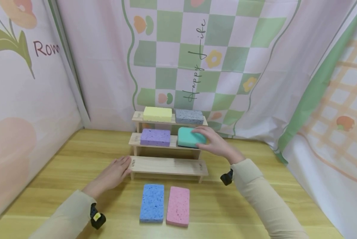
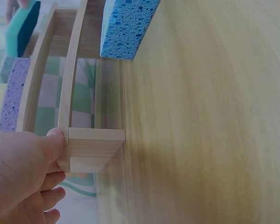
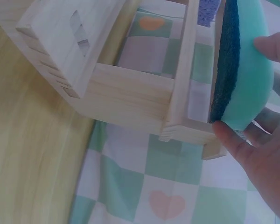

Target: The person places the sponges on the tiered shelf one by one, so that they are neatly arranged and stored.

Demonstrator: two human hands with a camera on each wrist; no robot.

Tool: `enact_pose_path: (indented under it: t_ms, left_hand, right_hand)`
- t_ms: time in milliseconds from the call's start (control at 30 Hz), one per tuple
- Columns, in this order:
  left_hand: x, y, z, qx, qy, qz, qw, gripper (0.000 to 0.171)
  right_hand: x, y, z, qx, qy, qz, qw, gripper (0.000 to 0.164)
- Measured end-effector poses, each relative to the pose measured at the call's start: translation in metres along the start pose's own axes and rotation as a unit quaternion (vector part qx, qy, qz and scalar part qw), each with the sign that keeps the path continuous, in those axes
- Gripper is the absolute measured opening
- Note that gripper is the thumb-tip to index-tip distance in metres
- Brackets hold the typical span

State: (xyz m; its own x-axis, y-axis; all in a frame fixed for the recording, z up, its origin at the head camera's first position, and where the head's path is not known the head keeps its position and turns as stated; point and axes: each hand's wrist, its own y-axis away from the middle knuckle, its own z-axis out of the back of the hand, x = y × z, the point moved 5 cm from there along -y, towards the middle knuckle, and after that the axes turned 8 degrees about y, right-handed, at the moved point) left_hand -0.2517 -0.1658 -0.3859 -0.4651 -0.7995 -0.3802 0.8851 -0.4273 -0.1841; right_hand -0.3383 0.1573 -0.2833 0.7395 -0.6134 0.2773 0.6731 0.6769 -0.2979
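A three-step wooden rack (image 1: 168, 166) stands on the table. My left hand (image 1: 114, 172) holds the left end of its lowest step; in the left wrist view the thumb (image 2: 56, 140) lies against the board's edge. At the right end of the middle step, my right hand (image 1: 212, 142) grips a teal sponge (image 1: 188, 136) between thumb and fingers. Its dark scouring side (image 3: 227, 60) faces the board. Beside it sits a purple sponge (image 1: 155, 137). The top step bears a yellow sponge (image 1: 157, 114) and a grey sponge (image 1: 189, 116).
A blue sponge (image 1: 152, 203) and a pink sponge (image 1: 178, 205) lie side by side on the wooden table (image 1: 226, 212), in front of the rack. Behind the rack hangs a green-and-white checked cloth (image 1: 193, 56). More printed cloth (image 1: 339, 109) encloses the sides.
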Motion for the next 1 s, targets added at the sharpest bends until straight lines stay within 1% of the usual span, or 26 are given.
enact_pose_path:
  t_ms: [267, 600, 867, 1000]
  left_hand:
    - [0.001, 0.0, -0.001, -0.001, 0.003, 0.0, 1.0, 0.048]
    - [0.0, 0.0, -0.001, 0.001, 0.006, -0.001, 1.0, 0.048]
    - [0.0, 0.001, -0.001, 0.002, 0.006, -0.003, 1.0, 0.048]
    - [0.0, 0.0, -0.001, 0.001, 0.007, -0.003, 1.0, 0.048]
  right_hand:
    - [-0.005, -0.005, -0.008, 0.013, 0.003, -0.017, 1.0, 0.046]
    - [-0.009, -0.009, -0.017, 0.017, 0.014, -0.041, 0.999, 0.046]
    - [-0.014, -0.011, -0.019, 0.02, 0.01, -0.053, 0.998, 0.037]
    - [-0.016, -0.012, -0.02, 0.023, 0.007, -0.056, 0.998, 0.036]
